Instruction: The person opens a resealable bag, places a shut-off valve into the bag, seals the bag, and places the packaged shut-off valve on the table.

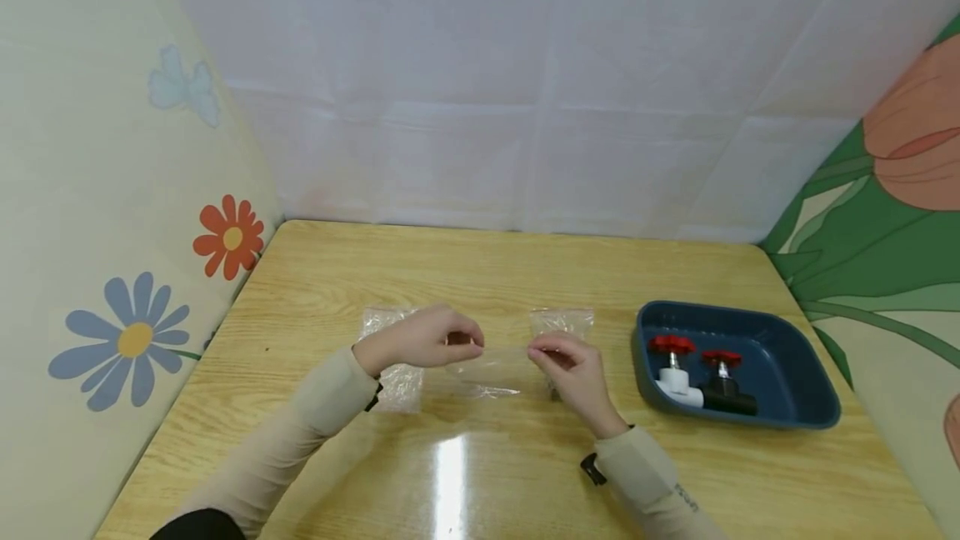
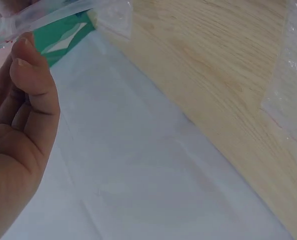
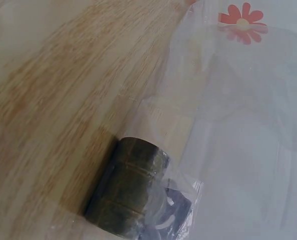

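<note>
Between my two hands a clear plastic bag [image 1: 491, 369] is stretched out low over the table. My left hand [image 1: 435, 337] pinches its left end between thumb and fingers; the left wrist view shows the bag's edge [image 2: 53, 16] at those fingertips. My right hand [image 1: 573, 373] pinches the other end. Beneath the left forearm and hand lies a sheet of bubble wrap [image 1: 401, 390]. Behind the right hand a flat zip-lock bag [image 1: 562, 321] rests on the table. A dark ribbed cylinder [image 3: 128, 187] lies near the right hand, partly overlapped by clear plastic in the right wrist view.
To the right stands a dark blue tray [image 1: 795, 373]. Inside its left part are a white valve [image 1: 675, 382] and a black valve [image 1: 726, 394], both with red handwheels. The wooden table [image 1: 450, 265] meets a white cloth backdrop [image 1: 450, 148] at its far edge.
</note>
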{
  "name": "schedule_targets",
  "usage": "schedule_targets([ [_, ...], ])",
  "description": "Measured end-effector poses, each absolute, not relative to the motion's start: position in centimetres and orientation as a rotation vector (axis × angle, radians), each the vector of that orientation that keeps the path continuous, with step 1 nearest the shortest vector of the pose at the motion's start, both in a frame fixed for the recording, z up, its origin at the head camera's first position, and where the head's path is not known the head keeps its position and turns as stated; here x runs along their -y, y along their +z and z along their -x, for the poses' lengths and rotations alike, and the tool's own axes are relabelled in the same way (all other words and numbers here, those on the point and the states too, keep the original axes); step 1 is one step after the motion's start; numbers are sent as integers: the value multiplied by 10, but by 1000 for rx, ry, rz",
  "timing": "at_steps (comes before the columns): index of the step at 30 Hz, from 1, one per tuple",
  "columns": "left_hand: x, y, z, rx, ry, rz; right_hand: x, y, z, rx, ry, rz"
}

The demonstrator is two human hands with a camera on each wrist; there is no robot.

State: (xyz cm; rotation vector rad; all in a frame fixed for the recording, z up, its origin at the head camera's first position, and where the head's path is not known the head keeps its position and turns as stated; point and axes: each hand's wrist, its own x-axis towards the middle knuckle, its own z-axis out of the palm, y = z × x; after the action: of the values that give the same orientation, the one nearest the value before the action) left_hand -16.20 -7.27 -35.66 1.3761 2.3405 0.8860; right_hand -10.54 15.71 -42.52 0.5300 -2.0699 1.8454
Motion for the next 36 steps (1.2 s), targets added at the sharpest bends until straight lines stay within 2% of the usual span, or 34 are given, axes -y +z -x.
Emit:
schedule_targets([
  [9,59,-351,170,-2301,744,-1464,-155,-422,105,2075,1839,-575],
  [18,49,-349,172,-2287,709,-1523,-148,-399,99,2111,1829,-574],
  [27,50,-352,165,-2286,848,-1179,-144,-417,113,2142,1842,-423],
  [32,49,-353,164,-2299,876,-1144,-136,-398,106,2138,1860,-320],
  [36,47,-351,165,-2317,892,-1127,-139,-398,106,2185,1814,-151],
])
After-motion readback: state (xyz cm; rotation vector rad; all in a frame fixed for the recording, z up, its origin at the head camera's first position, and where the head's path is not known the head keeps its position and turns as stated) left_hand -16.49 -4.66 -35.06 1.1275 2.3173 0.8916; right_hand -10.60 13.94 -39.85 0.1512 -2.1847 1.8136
